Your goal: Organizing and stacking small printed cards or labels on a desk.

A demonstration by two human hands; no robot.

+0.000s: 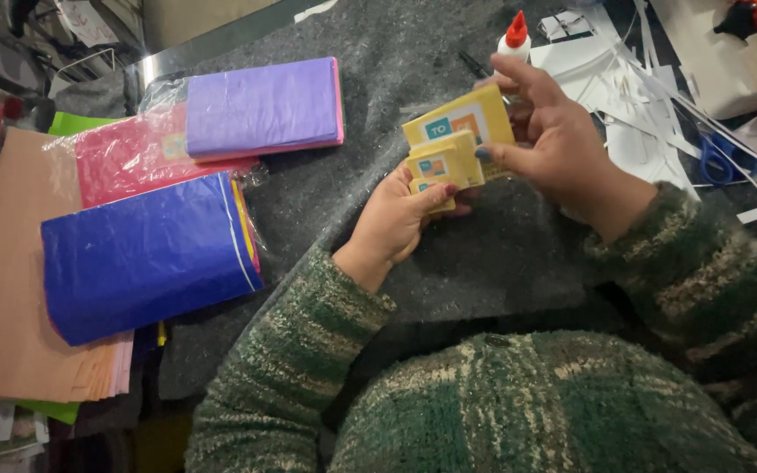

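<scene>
Yellow cards sit stacked between my hands above the grey felt table: my left hand pinches the lower ones, my right hand clamps the top card, glue bottle just behind.

yellow cards with blue and orange squares | sleeves green, cream-flecked stripes | glue bottle white, red cap, above cards | tissue packs left of cards: purple, pink-red, deep blue | tan paper stack | table grey felt | scissors blue handles
</scene>
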